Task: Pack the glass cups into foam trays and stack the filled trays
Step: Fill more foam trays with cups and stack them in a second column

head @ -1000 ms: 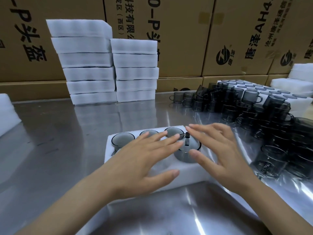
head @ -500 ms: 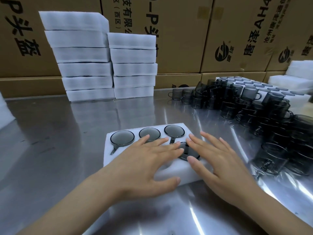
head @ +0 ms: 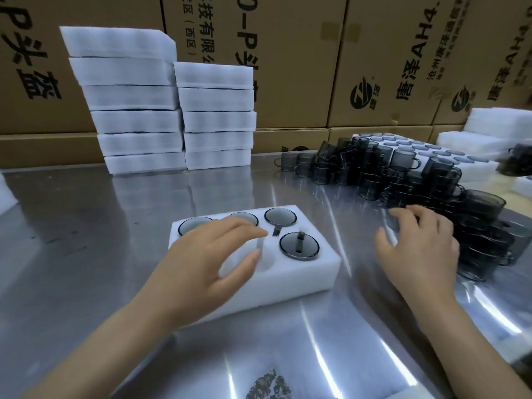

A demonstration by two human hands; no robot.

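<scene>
A white foam tray (head: 313, 279) lies on the steel table in front of me. Smoky grey glass cups sit upside down in its pockets; the nearest right one (head: 299, 245) is fully seated and one (head: 280, 216) sits behind it. An empty pocket (head: 266, 259) shows beside my left thumb. My left hand (head: 207, 254) hovers over the tray's left half with relaxed fingers, holding nothing. My right hand (head: 420, 249) is off the tray to the right, fingers loosely spread, close to a heap of loose glass cups (head: 417, 185).
Two stacks of filled foam trays (head: 172, 110) stand at the back left against cardboard boxes (head: 288, 61). More foam trays (head: 495, 125) and a tray of cups (head: 417, 145) lie at the far right. Foam (head: 4, 191) shows at the left edge.
The cup both hands pressed has sunk into its pocket. My right hand has left the tray and moved right toward the cup heap. My left hand has lifted slightly.
</scene>
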